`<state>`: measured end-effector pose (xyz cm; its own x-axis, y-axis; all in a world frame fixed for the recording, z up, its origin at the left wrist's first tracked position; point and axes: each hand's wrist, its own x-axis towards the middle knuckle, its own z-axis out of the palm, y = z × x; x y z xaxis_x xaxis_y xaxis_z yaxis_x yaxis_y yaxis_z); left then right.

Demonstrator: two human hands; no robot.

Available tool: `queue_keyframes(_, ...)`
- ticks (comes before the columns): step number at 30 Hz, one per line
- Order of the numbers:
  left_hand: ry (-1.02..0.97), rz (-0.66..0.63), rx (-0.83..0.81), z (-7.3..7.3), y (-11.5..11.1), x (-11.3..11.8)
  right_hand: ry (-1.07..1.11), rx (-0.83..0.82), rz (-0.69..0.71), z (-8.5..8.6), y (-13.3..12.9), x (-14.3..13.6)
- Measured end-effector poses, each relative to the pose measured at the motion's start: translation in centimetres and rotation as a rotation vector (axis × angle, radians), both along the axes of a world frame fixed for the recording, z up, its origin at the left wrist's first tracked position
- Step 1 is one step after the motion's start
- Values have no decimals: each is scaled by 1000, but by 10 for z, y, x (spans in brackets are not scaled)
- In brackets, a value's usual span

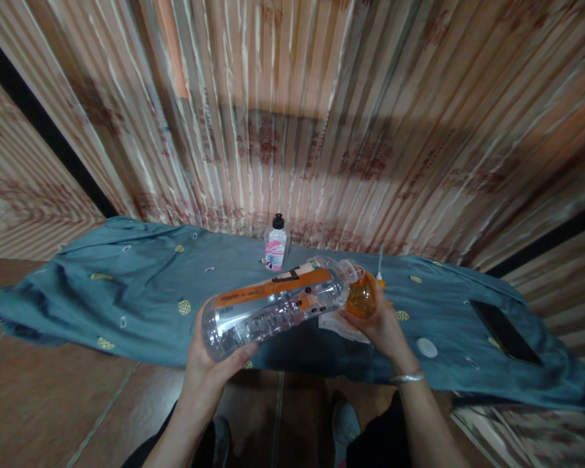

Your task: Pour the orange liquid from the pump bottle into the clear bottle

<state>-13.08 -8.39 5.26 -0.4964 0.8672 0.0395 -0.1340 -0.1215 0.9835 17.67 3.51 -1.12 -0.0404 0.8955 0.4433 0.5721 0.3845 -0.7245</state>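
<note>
While the left hand (210, 365) cups the base end of a large clear bottle (277, 302) in the head view, the right hand (384, 329) grips a small amber container (362, 299) at that bottle's mouth. Held above the teal cloth (151, 286), the clear bottle is tipped over, its long axis slanting from base at lower left to mouth at upper right, with a pink-labelled bottle (275, 250) standing beyond it.

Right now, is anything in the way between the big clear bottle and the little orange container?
Nothing visible stands between them: the clear plastic bottle, in the left hand, has its neck right by the orange container, in the right hand. I can't tell whether they touch.
</note>
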Motion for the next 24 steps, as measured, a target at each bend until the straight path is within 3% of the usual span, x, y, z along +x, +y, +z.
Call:
queue_keyframes(9,-22,-16,10,2,-1,2,1,-1,18,4,0,-1)
queue_keyframes(24,-11,-27,26,-3,0,-1,17,4,33,-4,3,2)
